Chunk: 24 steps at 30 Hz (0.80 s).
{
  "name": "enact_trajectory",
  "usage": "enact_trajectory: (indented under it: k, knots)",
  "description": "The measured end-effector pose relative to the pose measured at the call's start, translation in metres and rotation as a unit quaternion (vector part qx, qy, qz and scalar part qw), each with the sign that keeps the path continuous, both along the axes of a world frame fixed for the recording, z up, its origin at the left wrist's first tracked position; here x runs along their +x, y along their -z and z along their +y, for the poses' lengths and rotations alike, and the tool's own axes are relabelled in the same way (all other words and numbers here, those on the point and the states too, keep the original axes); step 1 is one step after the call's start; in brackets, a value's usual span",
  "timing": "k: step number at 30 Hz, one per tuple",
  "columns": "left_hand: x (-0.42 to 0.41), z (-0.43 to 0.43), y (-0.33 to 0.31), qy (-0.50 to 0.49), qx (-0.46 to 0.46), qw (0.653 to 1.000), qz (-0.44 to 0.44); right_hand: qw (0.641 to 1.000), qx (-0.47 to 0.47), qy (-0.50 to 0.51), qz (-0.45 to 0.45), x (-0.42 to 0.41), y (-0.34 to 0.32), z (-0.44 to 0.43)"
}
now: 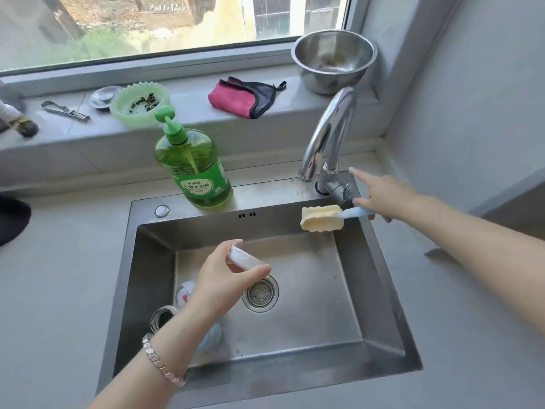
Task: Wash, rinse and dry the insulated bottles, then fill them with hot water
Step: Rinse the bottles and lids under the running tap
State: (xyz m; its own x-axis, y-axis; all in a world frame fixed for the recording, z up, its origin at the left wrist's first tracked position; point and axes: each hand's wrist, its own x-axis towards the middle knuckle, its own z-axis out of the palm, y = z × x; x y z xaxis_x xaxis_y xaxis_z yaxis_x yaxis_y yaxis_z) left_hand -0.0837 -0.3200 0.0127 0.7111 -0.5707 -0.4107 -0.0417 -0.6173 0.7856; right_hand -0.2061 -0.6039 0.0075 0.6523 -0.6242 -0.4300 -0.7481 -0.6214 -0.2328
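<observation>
My left hand (224,278) grips a small white bottle lid (244,257) over the steel sink (380,290). Beneath my left forearm an insulated bottle (165,315) lies in the sink's left part, its steel mouth showing and most of its body hidden. My right hand (383,196) holds the blue handle of a sponge brush, whose yellow sponge head (321,219) hangs over the sink's back edge. That hand's index finger is stretched out towards the base of the chrome tap (330,134). No water runs from the spout.
A green pump bottle of dish soap (196,169) stands behind the sink. On the window sill lie a pink and black cloth (241,97), a steel bowl (333,59), a green plastic dish (140,103), a sink plug (104,96) and a metal tool (65,111).
</observation>
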Motion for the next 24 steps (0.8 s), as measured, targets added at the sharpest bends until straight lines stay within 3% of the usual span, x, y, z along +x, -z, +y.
enact_trajectory:
  k: [3, 9, 19, 24]
  knots:
    - [-0.015, -0.006, -0.002, -0.042, 0.007, 0.999, 0.001, 0.998, 0.007, -0.057, 0.038, 0.008, 0.010, -0.012]
    - [-0.026, -0.011, -0.004, -0.092, 0.028, 0.995, -0.011, 0.999, 0.006, -0.054, -0.004, 0.004, 0.029, -0.024]
    - [-0.028, -0.027, -0.009, -0.080, 0.020, 0.997, -0.008, 0.999, 0.009, -0.029, -0.009, -0.023, 0.046, -0.025]
    - [-0.023, -0.019, -0.013, -0.075, 0.010, 0.997, -0.017, 0.998, 0.021, -0.016, -0.057, -0.032, 0.038, -0.001]
